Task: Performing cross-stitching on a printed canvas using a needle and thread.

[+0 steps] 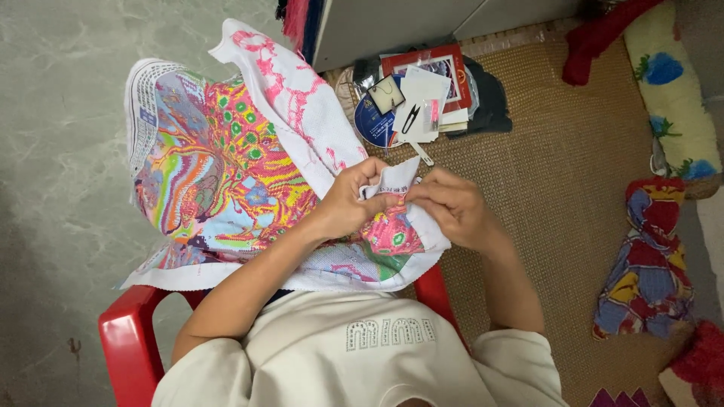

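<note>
A: Where does the cloth sit?

B: The cross-stitch cloth (226, 173) lies across the person's lap and spills over the left side of the red plastic chair (128, 339). Most of it is filled with bright stitching in pink, green, yellow and blue; a white part with pink pattern lines stands folded up behind the hands.

A: And the hands?

B: Both meet at the cloth's near right edge. The left hand (351, 200) comes in from the left, its fingers curled and pressed together around a folded white bit of the cloth. The right hand (452, 207) is just beside it, touching the same fold, fingers bent inward and pinching the fabric edge. Whether a needle sits between the fingertips cannot be told; it would be too small to see.

A: What lies about?

B: Beyond the hands, on the woven mat (558, 166), a small heap: a blue disc-shaped tin (373, 120), black thread snips (411, 117) on white paper, and a red-framed packet (452, 64). To the right, well apart from the hands, lie a long cream pillow (671, 90) with blue flowers and a bundle of patterned cloth (648, 256) in red, blue and yellow. The floor (60, 188) on the left is pale green stone.
</note>
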